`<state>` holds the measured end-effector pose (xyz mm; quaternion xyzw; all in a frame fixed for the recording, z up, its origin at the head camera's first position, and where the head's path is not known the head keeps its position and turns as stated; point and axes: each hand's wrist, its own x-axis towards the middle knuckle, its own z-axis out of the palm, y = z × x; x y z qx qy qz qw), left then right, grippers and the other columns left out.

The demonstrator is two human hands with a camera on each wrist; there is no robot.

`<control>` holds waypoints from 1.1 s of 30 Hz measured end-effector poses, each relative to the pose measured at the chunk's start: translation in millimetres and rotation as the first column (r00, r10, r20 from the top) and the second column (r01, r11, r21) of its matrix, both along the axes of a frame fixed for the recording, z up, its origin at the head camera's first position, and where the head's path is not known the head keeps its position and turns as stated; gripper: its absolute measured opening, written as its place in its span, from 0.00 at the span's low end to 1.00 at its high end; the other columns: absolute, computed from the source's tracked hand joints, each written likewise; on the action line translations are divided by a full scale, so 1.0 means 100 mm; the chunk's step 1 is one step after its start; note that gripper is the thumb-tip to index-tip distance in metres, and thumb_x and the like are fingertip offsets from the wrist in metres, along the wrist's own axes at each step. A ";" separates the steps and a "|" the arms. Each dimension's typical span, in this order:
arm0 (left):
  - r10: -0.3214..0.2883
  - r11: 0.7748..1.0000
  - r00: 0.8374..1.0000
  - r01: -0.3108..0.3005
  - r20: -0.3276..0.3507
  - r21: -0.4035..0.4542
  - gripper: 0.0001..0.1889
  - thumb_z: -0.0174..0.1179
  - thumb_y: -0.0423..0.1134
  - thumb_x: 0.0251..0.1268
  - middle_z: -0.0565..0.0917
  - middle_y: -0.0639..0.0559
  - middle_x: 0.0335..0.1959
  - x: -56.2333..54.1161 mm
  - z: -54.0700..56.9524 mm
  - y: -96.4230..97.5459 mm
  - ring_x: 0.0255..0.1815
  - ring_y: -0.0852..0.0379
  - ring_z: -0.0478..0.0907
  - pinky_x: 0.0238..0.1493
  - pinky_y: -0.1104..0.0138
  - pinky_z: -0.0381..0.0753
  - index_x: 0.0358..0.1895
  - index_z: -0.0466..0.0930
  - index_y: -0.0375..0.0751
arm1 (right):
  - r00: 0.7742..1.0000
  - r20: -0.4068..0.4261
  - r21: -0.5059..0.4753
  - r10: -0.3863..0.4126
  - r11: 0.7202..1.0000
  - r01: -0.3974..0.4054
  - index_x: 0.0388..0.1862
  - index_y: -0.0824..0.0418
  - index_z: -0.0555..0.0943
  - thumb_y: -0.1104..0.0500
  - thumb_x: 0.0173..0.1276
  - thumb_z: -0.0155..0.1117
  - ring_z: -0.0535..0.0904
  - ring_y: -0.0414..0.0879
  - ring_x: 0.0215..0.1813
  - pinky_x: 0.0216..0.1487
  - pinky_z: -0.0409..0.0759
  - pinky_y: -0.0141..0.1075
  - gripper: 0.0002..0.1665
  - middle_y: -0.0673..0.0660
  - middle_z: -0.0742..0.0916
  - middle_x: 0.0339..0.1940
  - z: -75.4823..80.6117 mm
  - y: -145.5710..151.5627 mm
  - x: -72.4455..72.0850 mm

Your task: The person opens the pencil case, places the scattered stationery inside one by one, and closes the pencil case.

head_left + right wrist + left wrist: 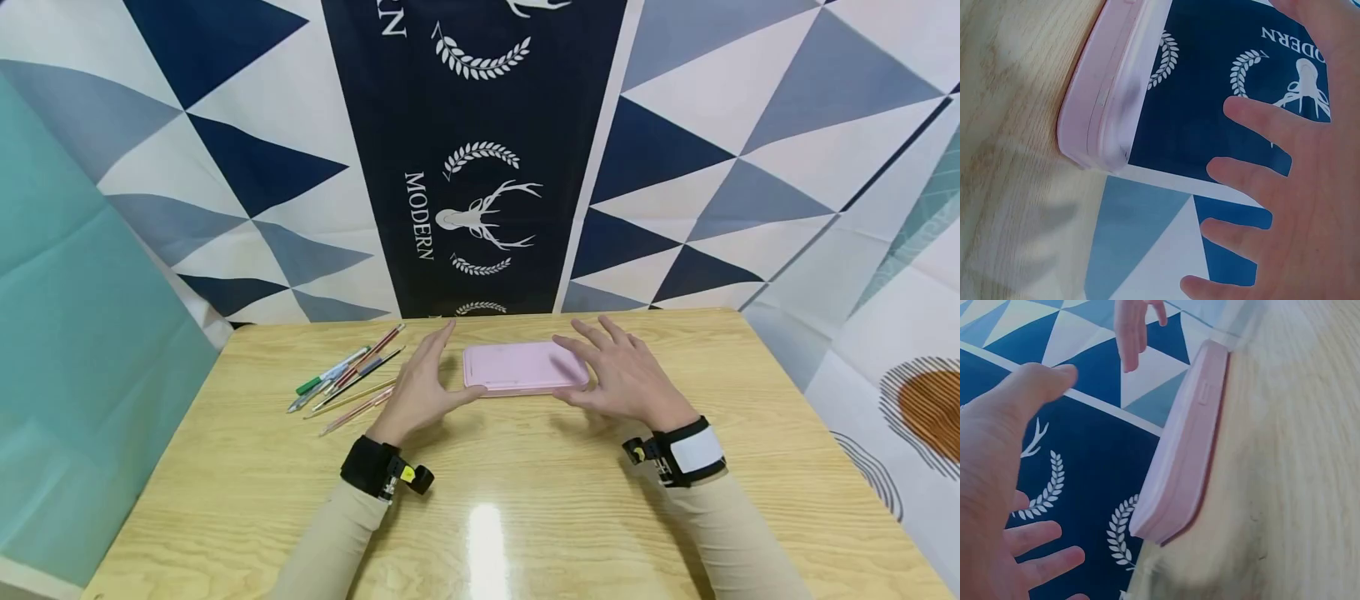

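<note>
A flat pink case [525, 367] with rounded corners lies on the table between the two hands; its lid looks closed. My left hand [423, 383] hovers by the case's left end, fingers extended and thumb apart, holding nothing. Over at the right end, my right hand [618, 375] spreads its fingers above the case's edge and casts a shadow on it. In the left wrist view the case [1182, 450] shows its long side, apart from the left thumb. The right wrist view has the case [1100, 87] apart from the spread right fingers [1241, 175].
Several pens and pencils [348, 375] lie in a loose pile left of the left hand, partly behind it. The wooden table [525, 483] ends at a patterned cloth backdrop [480, 167]. A teal panel [90, 333] borders the left side.
</note>
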<state>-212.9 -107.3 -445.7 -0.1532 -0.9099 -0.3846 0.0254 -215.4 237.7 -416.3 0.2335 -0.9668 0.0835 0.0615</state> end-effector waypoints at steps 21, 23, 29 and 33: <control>0.029 0.993 0.996 -0.020 0.084 -0.117 0.66 0.89 0.58 0.52 0.70 0.37 0.89 -0.15 -0.25 0.19 0.89 0.33 0.67 0.80 0.31 0.65 0.92 0.59 0.42 | 1.000 -0.002 0.009 -0.001 1.000 0.001 0.87 0.44 0.74 0.26 0.71 0.70 0.63 0.78 0.90 0.77 0.70 0.83 0.50 0.65 0.72 0.91 0.01 -0.01 -0.01; 0.035 0.992 0.995 -0.024 0.090 -0.123 0.66 0.89 0.58 0.51 0.72 0.36 0.88 -0.16 -0.27 0.20 0.88 0.33 0.68 0.80 0.32 0.66 0.91 0.60 0.41 | 1.000 -0.004 0.011 -0.003 1.000 0.003 0.87 0.44 0.74 0.27 0.71 0.71 0.63 0.78 0.90 0.77 0.70 0.83 0.50 0.65 0.72 0.91 0.01 -0.01 -0.01; 0.037 0.991 0.995 -0.024 0.094 -0.132 0.65 0.89 0.57 0.52 0.73 0.37 0.87 -0.20 -0.33 0.21 0.88 0.32 0.68 0.80 0.34 0.67 0.90 0.62 0.41 | 1.000 -0.006 0.015 -0.006 1.000 0.006 0.86 0.44 0.75 0.26 0.71 0.70 0.63 0.77 0.90 0.77 0.70 0.83 0.50 0.64 0.72 0.91 0.01 0.00 -0.02; 0.044 0.991 0.994 -0.031 0.100 -0.132 0.63 0.89 0.56 0.53 0.73 0.36 0.87 -0.22 -0.37 0.21 0.89 0.32 0.68 0.81 0.35 0.67 0.90 0.63 0.40 | 1.000 -0.011 0.018 -0.003 1.000 0.003 0.86 0.44 0.75 0.26 0.71 0.70 0.63 0.78 0.90 0.76 0.71 0.83 0.50 0.64 0.72 0.91 0.01 0.00 -0.01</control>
